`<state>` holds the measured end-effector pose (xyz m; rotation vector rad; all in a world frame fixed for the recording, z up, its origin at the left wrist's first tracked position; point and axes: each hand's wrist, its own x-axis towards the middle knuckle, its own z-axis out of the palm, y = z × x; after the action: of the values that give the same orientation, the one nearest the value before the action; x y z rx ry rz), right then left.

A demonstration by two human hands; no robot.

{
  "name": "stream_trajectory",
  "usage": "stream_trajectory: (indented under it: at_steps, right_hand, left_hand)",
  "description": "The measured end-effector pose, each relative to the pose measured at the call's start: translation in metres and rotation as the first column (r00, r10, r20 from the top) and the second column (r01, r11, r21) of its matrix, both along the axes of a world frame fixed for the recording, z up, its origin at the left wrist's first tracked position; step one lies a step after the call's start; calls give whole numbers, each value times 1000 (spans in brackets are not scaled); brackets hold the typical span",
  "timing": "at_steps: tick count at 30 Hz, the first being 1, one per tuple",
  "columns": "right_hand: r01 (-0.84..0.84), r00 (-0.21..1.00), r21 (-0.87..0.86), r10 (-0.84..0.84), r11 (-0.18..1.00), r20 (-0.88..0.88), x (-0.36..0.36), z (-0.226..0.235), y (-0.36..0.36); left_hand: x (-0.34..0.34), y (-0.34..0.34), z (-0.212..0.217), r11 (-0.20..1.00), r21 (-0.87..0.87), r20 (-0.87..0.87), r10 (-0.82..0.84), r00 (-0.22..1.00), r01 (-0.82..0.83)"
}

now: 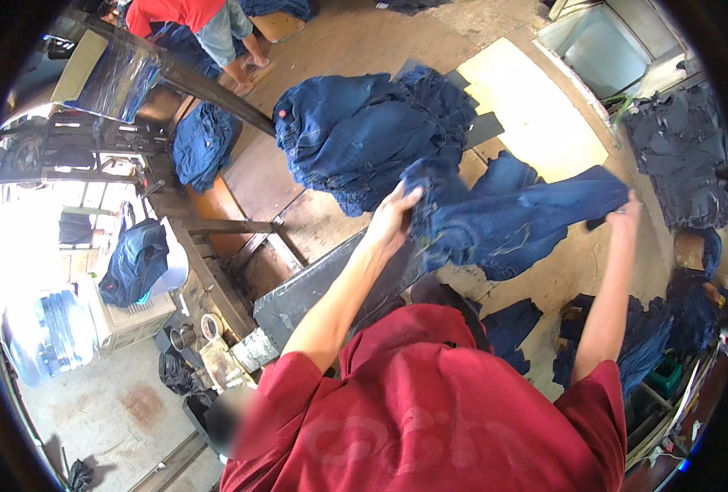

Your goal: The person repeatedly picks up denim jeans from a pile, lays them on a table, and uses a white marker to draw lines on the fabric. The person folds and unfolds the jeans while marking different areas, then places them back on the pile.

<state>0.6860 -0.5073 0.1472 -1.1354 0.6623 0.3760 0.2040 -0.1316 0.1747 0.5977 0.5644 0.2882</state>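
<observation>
A pair of dark blue jeans (pixel 520 215) is stretched sideways in the air between my two hands. My left hand (pixel 392 220) grips its wider, bunched end, with the fingers partly hidden behind the cloth. At the far right, my right hand (pixel 625 211) is closed on the narrow leg end, arm held out straight. Part of the denim hangs down below the stretched leg. Just beyond my left hand lies a big heap of folded jeans (pixel 343 135) on the floor.
A dark bench (pixel 314 283) stands beside my left arm. Farther off are a yellow sheet (pixel 536 107), another denim pile (pixel 204 148) and a person in red (pixel 179 12). Dark cloth pieces (pixel 680 156) lie along the right, more denim (pixel 511 328) near my body.
</observation>
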Motion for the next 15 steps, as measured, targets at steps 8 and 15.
stream_trajectory:
  at_steps: [8, 15]
  right_hand:
    - [-97, 949, 167, 41, 981, 312, 50, 149, 40]
    - [-705, 685, -1, 681, 709, 258, -11, -3, 135]
  left_hand:
    - [109, 117, 105, 948, 285, 87, 122, 989, -142]
    - [-37, 263, 58, 860, 476, -25, 222, 975, -184]
